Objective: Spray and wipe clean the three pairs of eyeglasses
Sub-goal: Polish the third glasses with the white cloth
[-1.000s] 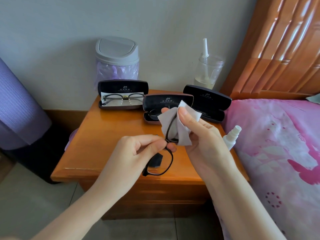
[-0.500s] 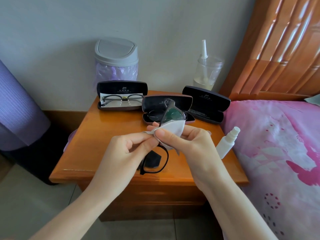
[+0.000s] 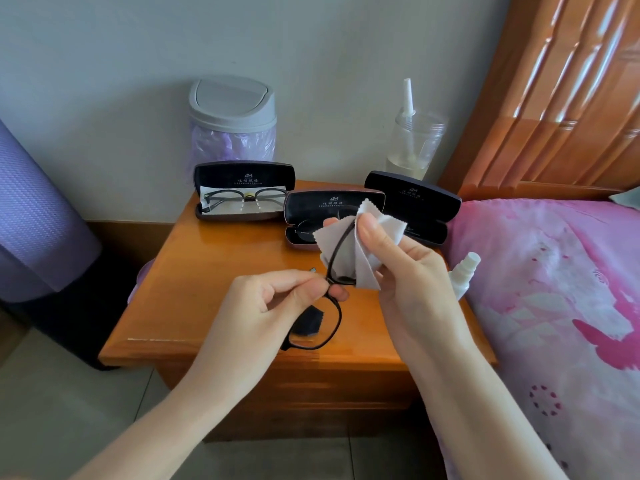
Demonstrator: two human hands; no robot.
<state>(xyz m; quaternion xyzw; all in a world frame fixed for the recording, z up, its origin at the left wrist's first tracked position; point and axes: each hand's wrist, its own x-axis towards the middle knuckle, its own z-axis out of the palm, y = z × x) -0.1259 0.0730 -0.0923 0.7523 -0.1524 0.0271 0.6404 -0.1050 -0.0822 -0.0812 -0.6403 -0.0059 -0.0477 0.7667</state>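
Black-framed glasses [image 3: 330, 299]: left hand [image 3: 256, 306] is pinching the bridge, right hand [image 3: 405, 271] is pinching grey cloth [image 3: 360, 244] round upper lens, over nightstand [image 3: 214, 271].

Three open glasses cases [image 3: 244, 174] rest on the wooden nightstand [image 3: 214, 271].

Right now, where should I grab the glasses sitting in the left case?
Probably pinch the glasses at the middle bridge, coming down from above and the front. They lie in the open case, whose lid stands up behind them, and the bridge keeps fingers off the lenses.
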